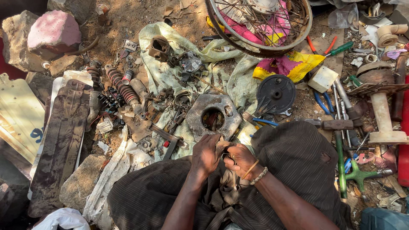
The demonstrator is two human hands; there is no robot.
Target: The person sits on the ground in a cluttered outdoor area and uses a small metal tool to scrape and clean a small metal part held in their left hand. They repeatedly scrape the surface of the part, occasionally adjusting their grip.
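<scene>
Down at the lap, between the knees: left hand (205, 155) and right hand (241, 159) pressed close together, both curled tight around a small pale part (222, 147), mostly buried under fingers and too hidden to name. Left grip closed over it from the left, right grip pinching from the other side, thumb tucked, cord and beaded band at the wrist. Just beyond the knuckles, on a dirty cloth (170, 76) spread over the ground, a worn grey metal housing (213, 114) with a round hole, something dark inside it but unclear. Further right, a black disc (276, 93), a hammer (330, 124), blue-handled pliers (322, 103) half covered. Up top, a spoked wheel rim (260, 47), cut off by the frame edge. Left of the cloth, a coil spring shock (121, 86) among small rusty bits hard to tell apart.
</scene>
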